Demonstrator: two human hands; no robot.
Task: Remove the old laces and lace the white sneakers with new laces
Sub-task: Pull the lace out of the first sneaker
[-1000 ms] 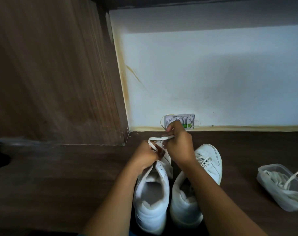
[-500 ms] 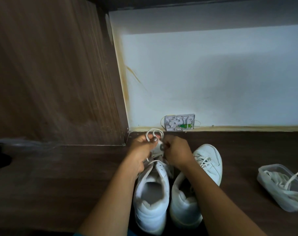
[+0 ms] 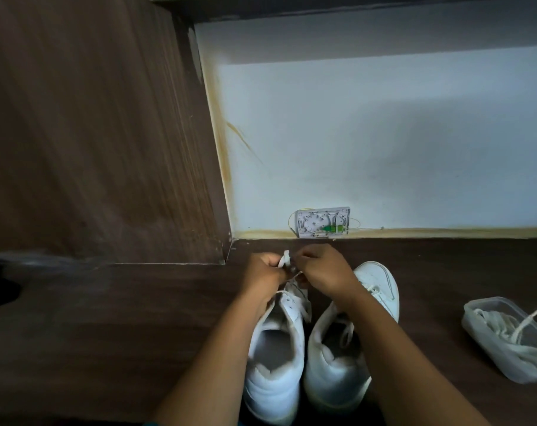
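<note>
- Left hand [image 3: 262, 273], right hand [image 3: 321, 270]: both curled round lace [image 3: 284, 259]; fingertips tucked under, pinch points hidden.
- Lace: only short white loop shows between hands, ends out of sight.
- Left sneaker [image 3: 270, 392]: toe hidden beneath hands.
- Right sneaker [image 3: 335, 376]: middle covered by right forearm.
- Plastic container [image 3: 488, 330]: cut off by right edge; laces inside tangled, count unclear.
- Wall box [image 3: 322, 222]: detail too small.
- Dark shape [image 3: 0, 290], left edge: cropped, unidentifiable.

An indoor room, seemingly a home: a white wall [image 3: 384, 133] carries an open cable box [image 3: 322, 222], dark wood floor [image 3: 107, 333] below it, wooden panel [image 3: 92, 118] to its left.
</note>
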